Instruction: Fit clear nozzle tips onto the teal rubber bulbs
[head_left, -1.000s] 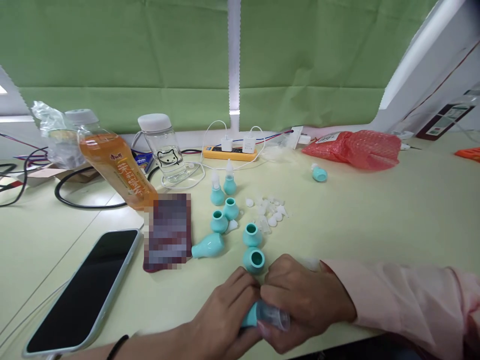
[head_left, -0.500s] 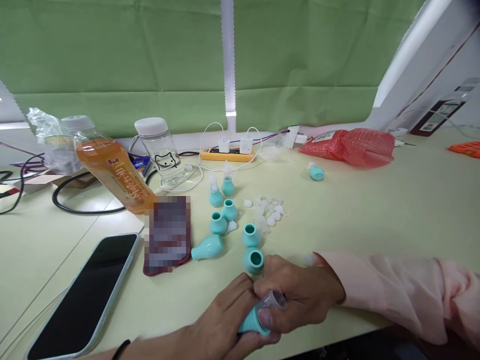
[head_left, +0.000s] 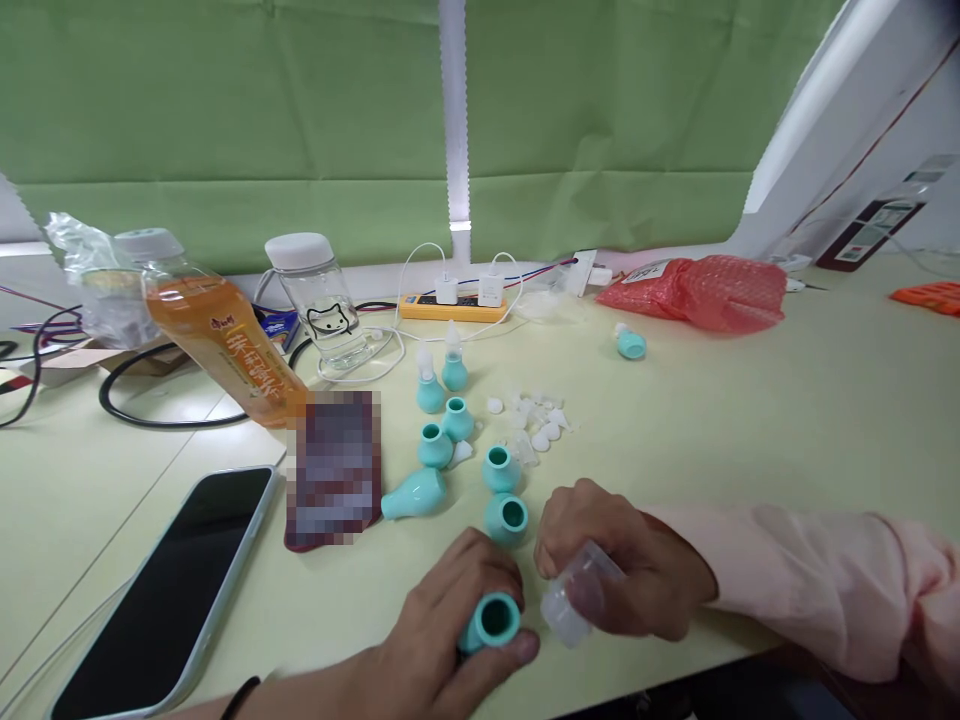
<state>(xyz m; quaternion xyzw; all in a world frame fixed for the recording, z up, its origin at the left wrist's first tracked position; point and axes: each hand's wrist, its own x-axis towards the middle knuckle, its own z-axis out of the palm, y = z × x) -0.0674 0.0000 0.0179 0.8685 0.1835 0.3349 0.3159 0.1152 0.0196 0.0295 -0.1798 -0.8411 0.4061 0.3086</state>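
At the lower centre of the frame, a teal bulb (head_left: pixel 491 620) is held in the left hand (head_left: pixel 442 650), its grip closed around the body so that the open mouth is turned toward the camera. Just to the right, a clear cap (head_left: pixel 574 605) is clasped in the closed grip of the right hand (head_left: pixel 626 565), from which a pink sleeve (head_left: pixel 810 590) runs to the right edge; bulb and cap are near each other but apart. Both hands are kept low over a pale yellow-green bench (head_left: pixel 750 430). A dark phone (head_left: pixel 172 580) is laid face up at the lower left. Behind the hands, a cluster of teal bulbs (head_left: pixel 506 518) is scattered at the centre, with a small heap of white tips (head_left: pixel 536 420) just beside it. Further back on the left, an orange drink bottle (head_left: pixel 217 340) is seen leaning, and a clear bottle (head_left: pixel 322 300) with a white lid is set upright. A yellow power strip (head_left: pixel 450 307) and a red bubble bag (head_left: pixel 697 290) are placed along the far edge. The upper frame is filled by a green blind (head_left: pixel 225 120).
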